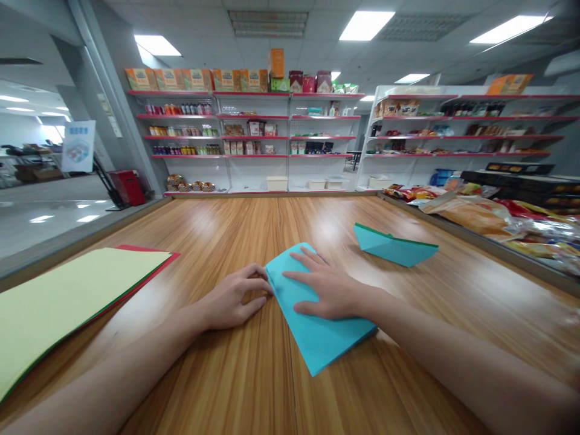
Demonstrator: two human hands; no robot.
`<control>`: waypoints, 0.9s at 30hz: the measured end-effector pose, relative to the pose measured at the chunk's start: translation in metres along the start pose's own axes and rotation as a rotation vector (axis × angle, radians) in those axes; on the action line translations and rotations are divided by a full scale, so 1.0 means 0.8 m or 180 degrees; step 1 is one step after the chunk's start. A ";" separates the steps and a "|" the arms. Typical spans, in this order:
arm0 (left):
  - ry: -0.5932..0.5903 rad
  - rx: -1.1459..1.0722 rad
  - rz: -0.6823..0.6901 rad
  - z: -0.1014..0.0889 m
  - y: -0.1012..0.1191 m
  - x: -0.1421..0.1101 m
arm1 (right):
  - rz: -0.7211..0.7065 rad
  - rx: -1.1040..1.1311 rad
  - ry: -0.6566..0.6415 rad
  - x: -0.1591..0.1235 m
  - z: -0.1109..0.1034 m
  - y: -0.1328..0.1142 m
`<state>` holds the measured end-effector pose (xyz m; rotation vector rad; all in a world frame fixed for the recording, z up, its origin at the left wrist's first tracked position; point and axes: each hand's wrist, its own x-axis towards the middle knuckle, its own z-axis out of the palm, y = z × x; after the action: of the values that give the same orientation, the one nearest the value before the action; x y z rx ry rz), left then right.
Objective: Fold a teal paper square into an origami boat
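Observation:
A folded sheet of light-blue paper (326, 344) lies at a slant on the wooden table in front of me. My right hand (333, 290) rests flat on it with the fingers spread, covering part of its upper half. At the paper's left edge is my left hand (240, 296), its fingers loosely bent and the fingertips against the edge. The left thumb stands apart from the fingers, and nothing is gripped there. Beyond my right hand, to the right, sits a folded blue paper boat (394, 246) with a green upper edge.
A stack of coloured paper (86, 284), pale yellow on top with green and red below, lies at the left. Packaged snacks (475, 214) line the right side past the table's raised edge (453, 238). Stocked shelves (254, 138) stand behind the table (226, 374).

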<state>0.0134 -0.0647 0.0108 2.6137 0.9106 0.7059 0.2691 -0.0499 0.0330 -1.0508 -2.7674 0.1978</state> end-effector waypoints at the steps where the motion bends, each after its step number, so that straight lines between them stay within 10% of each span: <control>1: -0.0003 -0.0031 0.0011 0.000 0.000 0.000 | 0.0114 -0.0034 0.0045 0.000 0.001 0.000; 27: -0.0365 0.0607 0.0110 -0.002 -0.007 -0.001 | 0.0405 -0.0037 -0.0456 -0.001 -0.003 0.003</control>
<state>0.0093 -0.0604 0.0095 2.8092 0.9424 0.4927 0.2717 -0.0486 0.0351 -1.2639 -2.8307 0.2850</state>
